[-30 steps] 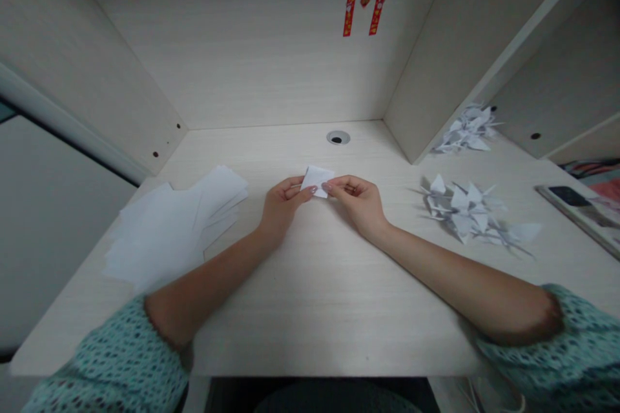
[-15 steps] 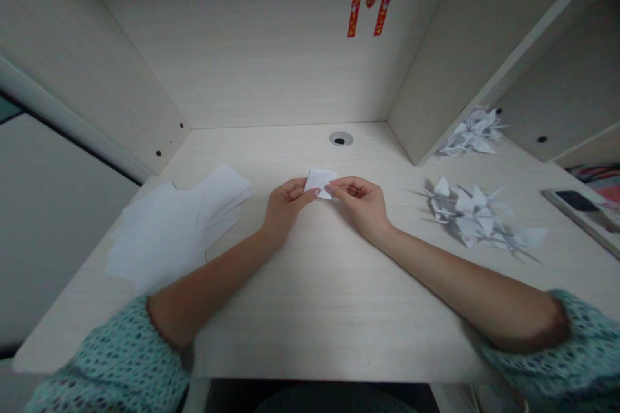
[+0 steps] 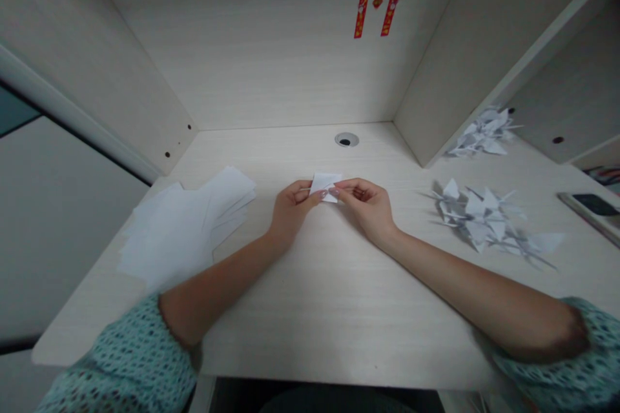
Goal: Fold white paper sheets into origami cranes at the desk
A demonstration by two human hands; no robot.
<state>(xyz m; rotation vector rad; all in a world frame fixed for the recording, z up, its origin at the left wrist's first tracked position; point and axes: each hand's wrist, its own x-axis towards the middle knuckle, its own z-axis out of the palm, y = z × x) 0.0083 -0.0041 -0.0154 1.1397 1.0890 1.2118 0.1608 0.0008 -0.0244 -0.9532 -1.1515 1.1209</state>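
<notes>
A small folded piece of white paper [image 3: 325,179] is held between both hands just above the desk, near its middle. My left hand [image 3: 293,206] pinches its left side, with the thumb on the near face and the fingers behind. On the other side, my right hand [image 3: 371,205] grips the right edge, its thumb and forefinger close to the left thumb tip. The fingertips behind the paper are hidden. Loose sheets of white paper [image 3: 169,232] lie fanned out to the left, beside my left forearm.
Folded white paper cranes [image 3: 479,213] lie heaped to the right, and more paper cranes [image 3: 487,132] sit behind them by the upright panel [image 3: 445,77]. A phone [image 3: 595,204] rests at the far right. A round cable hole [image 3: 347,140] is set in the desk [image 3: 300,316].
The whole view has shifted slightly, so everything appears a little further right. Both hands keep hold of the folded paper, with only small finger movement.
</notes>
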